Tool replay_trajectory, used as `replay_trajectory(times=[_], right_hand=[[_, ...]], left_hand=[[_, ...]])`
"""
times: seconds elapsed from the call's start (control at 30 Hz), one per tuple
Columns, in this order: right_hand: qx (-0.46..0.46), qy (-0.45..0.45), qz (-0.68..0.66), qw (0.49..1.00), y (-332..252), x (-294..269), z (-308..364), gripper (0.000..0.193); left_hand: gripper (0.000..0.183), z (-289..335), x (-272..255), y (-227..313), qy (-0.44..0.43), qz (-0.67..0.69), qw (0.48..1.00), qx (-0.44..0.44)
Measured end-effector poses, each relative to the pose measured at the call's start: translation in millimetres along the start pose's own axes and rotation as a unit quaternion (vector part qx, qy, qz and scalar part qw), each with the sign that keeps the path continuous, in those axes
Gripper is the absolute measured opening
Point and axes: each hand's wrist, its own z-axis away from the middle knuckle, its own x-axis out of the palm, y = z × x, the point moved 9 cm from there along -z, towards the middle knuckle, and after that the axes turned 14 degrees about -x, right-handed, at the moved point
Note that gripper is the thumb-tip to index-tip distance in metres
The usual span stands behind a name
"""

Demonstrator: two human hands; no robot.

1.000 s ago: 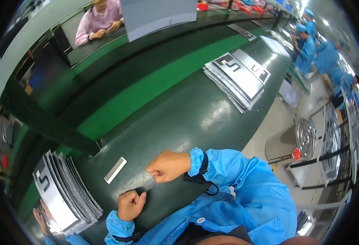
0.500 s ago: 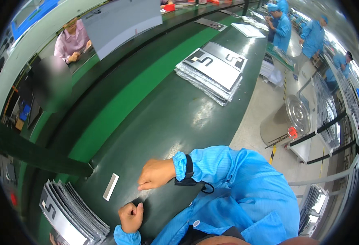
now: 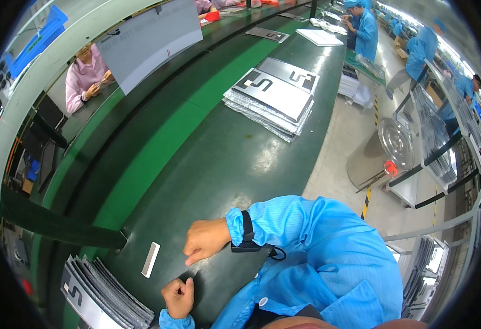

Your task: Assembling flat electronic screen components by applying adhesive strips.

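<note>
My right hand (image 3: pixel 206 240) rests loosely curled on the dark green worktop, its knuckles turned up and no object visible in it. Nearer to me, my left hand (image 3: pixel 178 298) is closed in a fist with the thumb on top, and it too shows nothing held. The two hands are apart. Left of them lies a small white strip-shaped block (image 3: pixel 150 260), touched by neither. A leaning stack of thin panels (image 3: pixel 95 304), grey with a black S-like mark on the front one, stands beside my left hand at the lower left.
Farther along the worktop (image 3: pixel 213 164) lies another stack of panels (image 3: pixel 276 93) with bubbly silver wrapping. A green conveyor strip runs along the left, past a dark post (image 3: pixel 59 222). A metal drum (image 3: pixel 369 159) and racks of panels stand at right. Several people work beyond.
The view has shifted slightly, so the stacks and block sit a little differently in it. Both hands keep nearly the same closed pose. A person in blue at right has shifted.
</note>
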Motion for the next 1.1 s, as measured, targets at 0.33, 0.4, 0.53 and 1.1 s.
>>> replay_trajectory(times=[0.33, 0.4, 0.53, 1.1], right_hand=[[-0.014, 0.042, 0.024, 0.999, -0.2, -5.2, 1.9, 0.038], [-0.013, 0.04, 0.025, 0.999, 0.7, -3.4, -1.1, 0.036], [0.0, 0.033, 0.032, 0.999, 1.7, -1.4, 1.0, 0.033], [0.012, 0.001, 0.011, 1.0, 3.1, 2.0, 1.6, 0.015]], left_hand=[[0.042, -2.2, 3.2, 5.7, 0.001, -0.002, 1.0, 0.008], [0.042, -1.1, 2.6, 6.7, 0.001, -0.001, 1.0, 0.007], [0.042, -1.6, 1.2, 8.1, 0.002, -0.011, 1.0, 0.019], [0.042, -0.4, 3.1, 4.4, -0.006, -0.013, 1.0, 0.012]])
